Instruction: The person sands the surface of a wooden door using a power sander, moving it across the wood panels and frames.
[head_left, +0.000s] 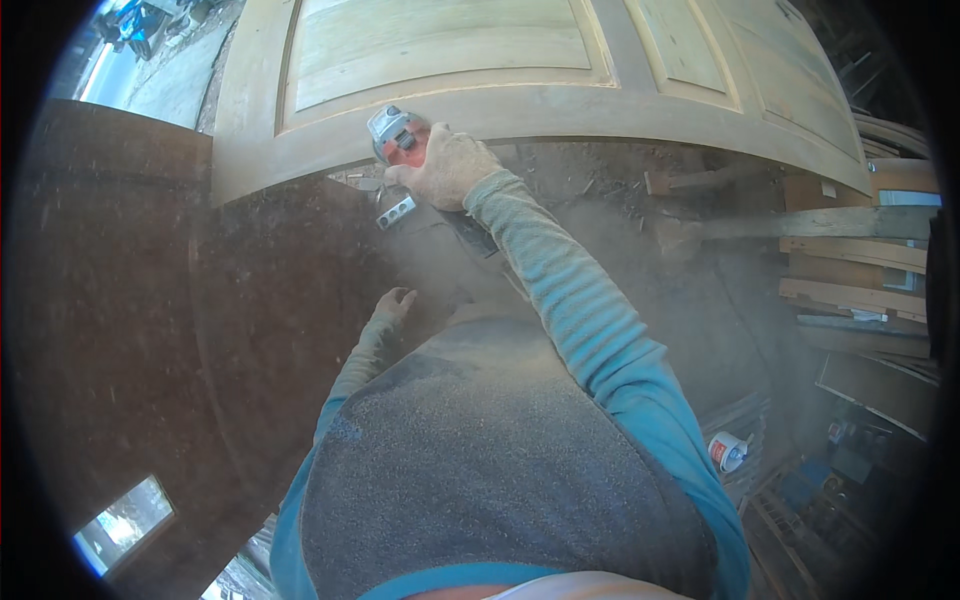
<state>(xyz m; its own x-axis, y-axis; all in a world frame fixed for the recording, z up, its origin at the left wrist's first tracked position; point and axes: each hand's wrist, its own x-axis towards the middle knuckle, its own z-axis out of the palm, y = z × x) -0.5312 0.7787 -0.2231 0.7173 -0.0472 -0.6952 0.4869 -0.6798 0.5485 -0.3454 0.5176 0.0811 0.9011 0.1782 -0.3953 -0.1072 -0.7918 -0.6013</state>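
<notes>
My right hand [455, 170] is wrapped around the body of a red and grey power sander [402, 138]. The sander rests on the lower rail of a pale, unpainted panelled wooden door [500, 105], near its left part; its sanding face is hidden. Lower down, beside my dusty dark apron [480, 430], my left hand [397, 303] hangs away from the door. Its fingers are loosely bent and apart, and nothing shows in them.
Beneath the sander is a socket strip [396, 212]. Dust hangs over the debris-strewn ground. A large brown panel [110, 300] spans the left side. Stacked timber boards [850, 255] stand at the right, with a white bucket [728, 452] below them.
</notes>
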